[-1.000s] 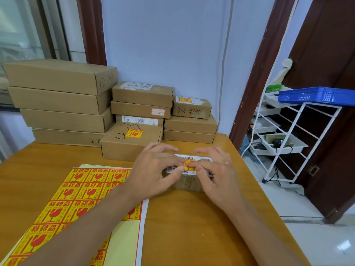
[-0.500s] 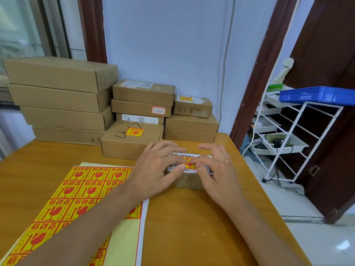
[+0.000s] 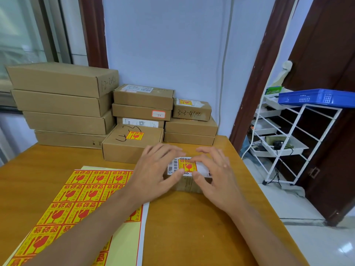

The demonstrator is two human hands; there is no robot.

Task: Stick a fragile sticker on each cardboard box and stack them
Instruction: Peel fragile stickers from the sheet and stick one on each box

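Fragile sticker (image 3: 186, 166) on one small box (image 3: 187, 184); two hands, left (image 3: 156, 174) and right (image 3: 217, 175), flat-fingered, pressing.

The bench (image 3: 192, 227) was smooth varnished wood. The boxes (image 3: 63, 79) were matt brown cardboard. The sticker sheet (image 3: 76, 198) was glossy paper. The crate (image 3: 317, 97) was blue plastic.

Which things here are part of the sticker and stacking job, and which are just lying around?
Part of the job:
left hand and right hand, both over the small box
fragile sticker on its top
sticker sheet
stickered box behind
stacked boxes by the wall

Lying about:
white rack
blue crate on top of it
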